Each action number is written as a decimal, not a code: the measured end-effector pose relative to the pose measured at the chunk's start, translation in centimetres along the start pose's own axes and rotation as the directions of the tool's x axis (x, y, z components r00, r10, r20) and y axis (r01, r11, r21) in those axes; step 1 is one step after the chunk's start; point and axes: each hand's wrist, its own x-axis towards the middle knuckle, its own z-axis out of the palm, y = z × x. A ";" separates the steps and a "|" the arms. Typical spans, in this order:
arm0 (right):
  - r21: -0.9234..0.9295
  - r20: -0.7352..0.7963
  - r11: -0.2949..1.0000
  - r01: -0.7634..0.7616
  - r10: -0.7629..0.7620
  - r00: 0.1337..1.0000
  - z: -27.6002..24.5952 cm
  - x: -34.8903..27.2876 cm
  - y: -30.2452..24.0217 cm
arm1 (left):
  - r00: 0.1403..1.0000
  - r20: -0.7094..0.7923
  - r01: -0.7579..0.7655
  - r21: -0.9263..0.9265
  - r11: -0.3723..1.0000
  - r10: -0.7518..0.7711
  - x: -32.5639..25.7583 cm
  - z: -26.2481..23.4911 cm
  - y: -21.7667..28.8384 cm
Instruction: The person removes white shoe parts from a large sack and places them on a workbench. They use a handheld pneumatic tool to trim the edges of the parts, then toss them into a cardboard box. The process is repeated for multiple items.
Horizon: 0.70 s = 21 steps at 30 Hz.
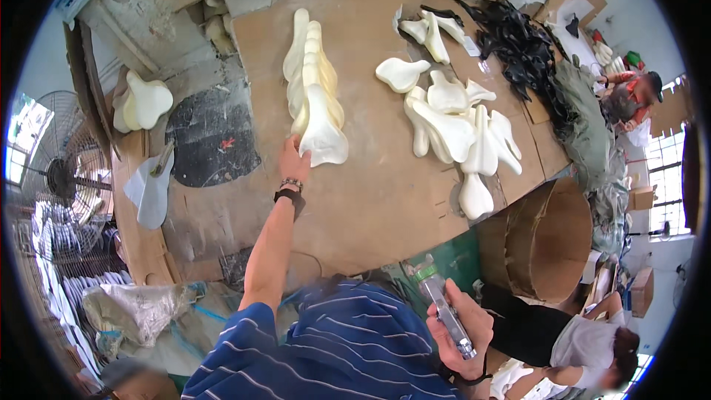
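Observation:
A row of several cream-white foam saddle pads (326, 130) overlaps in a line on the cardboard-covered table in front of me. My left hand (295, 159) reaches to the near end of this row, its fingers closed on the left edge of the nearest pad. Low at the right, close to my body, my right hand (461, 326) is wrapped round a slim silver-grey hand tool (449, 317) with a green end. The tool's exact kind cannot be made out. To the right on the table lies a loose heap of more foam saddle pads (444, 126).
Black limp pieces (522, 44) pile up at the far right. A large cardboard drum (548, 241) stands by the table's right edge. A caged fan (59, 178) is at the left, near another foam pad (148, 100). Other people (633, 96) are at the right.

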 end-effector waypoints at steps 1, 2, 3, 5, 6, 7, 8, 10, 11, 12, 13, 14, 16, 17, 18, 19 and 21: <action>0.003 0.011 1.000 -0.004 0.004 1.000 0.0 0.1 0.1 | 1.000 0.013 -0.006 -0.033 0.999 0.006 0.8 0.1 -0.5; 0.006 0.024 1.000 -0.006 0.006 1.000 0.0 0.4 0.1 | 0.998 0.059 0.016 -0.036 0.999 -0.014 1.9 -0.1 -1.2; -0.005 0.018 1.000 -0.024 0.024 1.000 0.1 0.5 0.1 | 0.992 0.121 0.044 -0.040 0.998 -0.038 2.4 0.0 -1.3; -0.018 0.031 0.998 -0.059 0.059 0.998 0.1 0.5 0.1 | 0.983 0.178 0.053 -0.032 0.998 -0.046 2.4 0.3 -1.7; -0.010 0.047 0.995 -0.104 0.104 0.993 0.2 0.3 0.0 | 0.985 0.174 0.027 -0.026 0.999 -0.022 2.5 0.4 -1.9; -0.004 0.055 0.989 -0.147 0.147 0.988 0.3 0.2 -0.2 | 0.985 0.171 -0.006 -0.025 1.000 0.010 2.7 0.4 -1.4; 0.001 0.064 0.982 -0.190 0.190 0.980 0.3 0.1 -0.2 | 0.982 0.187 -0.015 0.016 1.000 0.012 2.4 0.4 -0.9; -0.035 0.152 0.978 -0.208 0.210 0.966 0.1 0.1 -0.2 | 0.981 0.188 -0.052 0.065 0.997 0.039 2.5 0.3 -1.0; -0.053 0.196 0.975 -0.214 0.221 0.956 0.1 0.1 -0.1 | 0.981 0.188 -0.071 0.089 0.994 0.053 2.5 0.1 -1.1; -0.053 0.187 0.978 -0.201 0.207 0.960 0.3 0.1 -0.2 | 0.983 0.177 -0.071 0.067 0.995 0.058 2.5 0.0 -1.3; -0.045 0.172 0.980 -0.194 0.199 0.965 0.4 0.1 -0.3 | 0.985 0.163 -0.071 0.046 0.996 0.062 2.5 -0.2 -1.5; -0.036 0.159 0.982 -0.186 0.190 0.969 0.4 0.3 -0.5 | 0.987 0.147 -0.070 0.026 0.997 0.066 2.5 -0.5 -1.8; -0.017 0.126 0.984 -0.178 0.179 0.976 0.5 0.6 -0.5 | 0.975 0.224 -0.003 -0.035 0.999 0.011 2.0 -1.5 0.0; -0.006 0.114 0.985 -0.171 0.171 0.979 0.6 0.8 -0.3 | 0.964 0.267 0.029 -0.064 0.997 -0.011 1.7 -2.3 1.3; 0.008 0.104 0.987 -0.159 0.158 0.982 0.6 1.0 -0.3 | 0.974 0.228 0.024 -0.023 0.999 -0.018 1.2 -3.9 2.5; 0.011 0.129 0.986 -0.167 0.164 0.978 0.7 1.1 -0.1 | 0.982 0.189 0.021 0.017 1.000 -0.024 0.2 -5.7 3.4; 0.024 0.201 0.984 -0.176 0.168 0.965 0.6 1.3 0.4 | 0.999 0.046 0.002 0.106 0.994 -0.007 -1.8 -9.4 3.6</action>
